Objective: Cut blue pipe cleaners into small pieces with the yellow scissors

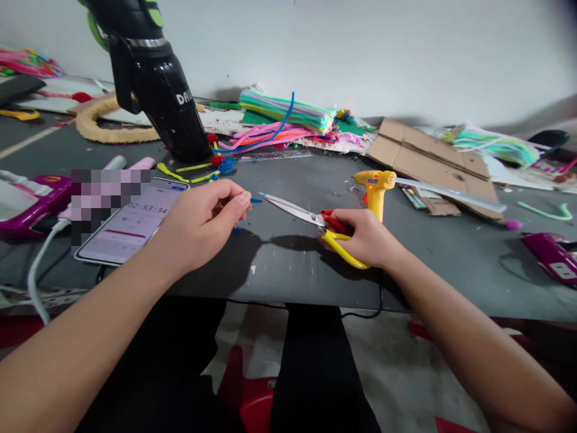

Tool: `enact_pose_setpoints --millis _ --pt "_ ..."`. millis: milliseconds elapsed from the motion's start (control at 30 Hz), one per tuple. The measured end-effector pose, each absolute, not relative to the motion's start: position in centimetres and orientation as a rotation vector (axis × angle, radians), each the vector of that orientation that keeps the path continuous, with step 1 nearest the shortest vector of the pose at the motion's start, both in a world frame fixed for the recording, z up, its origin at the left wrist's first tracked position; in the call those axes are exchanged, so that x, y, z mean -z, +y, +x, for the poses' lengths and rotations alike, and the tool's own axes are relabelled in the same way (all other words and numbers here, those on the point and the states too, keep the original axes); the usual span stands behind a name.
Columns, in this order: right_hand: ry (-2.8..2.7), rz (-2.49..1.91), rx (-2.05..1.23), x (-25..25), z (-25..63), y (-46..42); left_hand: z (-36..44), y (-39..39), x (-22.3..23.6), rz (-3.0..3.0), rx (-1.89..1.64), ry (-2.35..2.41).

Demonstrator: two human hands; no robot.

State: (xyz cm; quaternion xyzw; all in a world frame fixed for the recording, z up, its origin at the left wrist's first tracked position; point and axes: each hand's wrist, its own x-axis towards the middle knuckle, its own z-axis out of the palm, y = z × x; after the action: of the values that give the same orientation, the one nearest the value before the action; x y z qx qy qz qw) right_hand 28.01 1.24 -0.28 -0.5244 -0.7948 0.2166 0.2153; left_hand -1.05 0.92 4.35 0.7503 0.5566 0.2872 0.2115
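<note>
My right hand (363, 234) grips a pair of scissors (297, 210) by its red and yellow handles. The blades look closed and point left, with a bit of blue at their tip. Close to that tip, my left hand (207, 219) is closed in a pinch. A short blue pipe cleaner piece (256, 200) sticks out at its fingertips; the rest is hidden by the fingers. Small blue scraps (237, 230) lie on the table just below. A yellow hot glue gun (375, 186) with a clear glue stick stands behind my right hand.
A phone (135, 219) showing a timer lies left of my left hand, near a tall black bottle (164, 102). Bundles of coloured pipe cleaners (288, 108) and folded cardboard (433, 159) lie along the wall. A cord hangs at the table's front edge.
</note>
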Motion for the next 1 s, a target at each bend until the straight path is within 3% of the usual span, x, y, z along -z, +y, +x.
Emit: enact_pose_setpoints --millis 1000 --pt "-2.181 -1.483 -0.614 0.47 28.04 1.41 -0.8 0.78 -4.58 2.075 -0.843 1.575"
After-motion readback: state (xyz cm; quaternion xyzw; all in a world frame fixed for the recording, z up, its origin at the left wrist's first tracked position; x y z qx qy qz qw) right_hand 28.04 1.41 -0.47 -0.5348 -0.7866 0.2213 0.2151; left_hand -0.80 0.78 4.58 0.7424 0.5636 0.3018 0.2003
